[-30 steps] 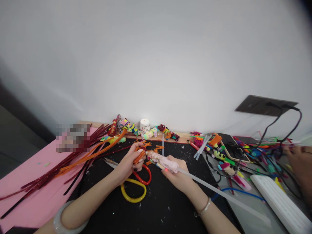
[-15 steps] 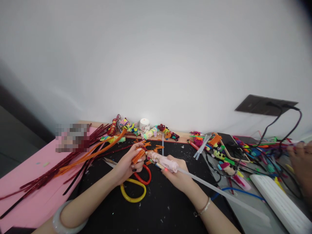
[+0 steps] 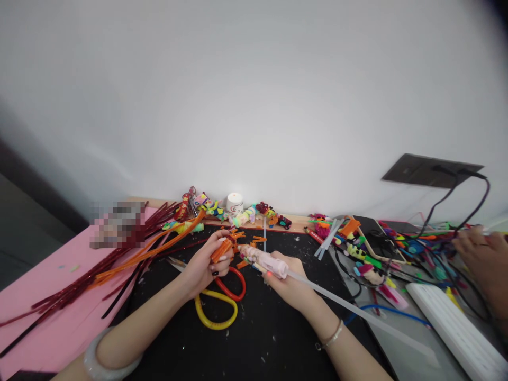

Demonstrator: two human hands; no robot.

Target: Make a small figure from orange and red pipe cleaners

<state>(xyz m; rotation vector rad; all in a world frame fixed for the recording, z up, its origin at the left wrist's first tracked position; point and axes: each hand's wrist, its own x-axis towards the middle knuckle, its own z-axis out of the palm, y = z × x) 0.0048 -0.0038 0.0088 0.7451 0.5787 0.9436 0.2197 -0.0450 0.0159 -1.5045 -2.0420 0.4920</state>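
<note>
My left hand (image 3: pixel 204 264) is closed around a small bundle of orange pipe-cleaner pieces (image 3: pixel 220 250), held just above the black mat (image 3: pixel 254 338). My right hand (image 3: pixel 289 283) grips a pink glue gun (image 3: pixel 265 260) whose nozzle points left at the orange bundle, almost touching it. A long clear glue stick (image 3: pixel 357 313) trails from the gun's back toward the lower right. Red and yellow scissors (image 3: pixel 218 301) lie on the mat under my left hand.
Long red and orange pipe cleaners (image 3: pixel 99 270) lie across a pink sheet (image 3: pixel 43 317) on the left. Small colourful craft figures (image 3: pixel 246 214) line the wall. Cluttered craft bits and cables (image 3: pixel 397 248) fill the right, beside a white keyboard (image 3: pixel 456 330). Another person's hand (image 3: pixel 480 259) works at far right.
My left hand has turned the orange bundle slightly upward and the glue gun has edged left toward it. The other person's hand at the right has shifted further into view.
</note>
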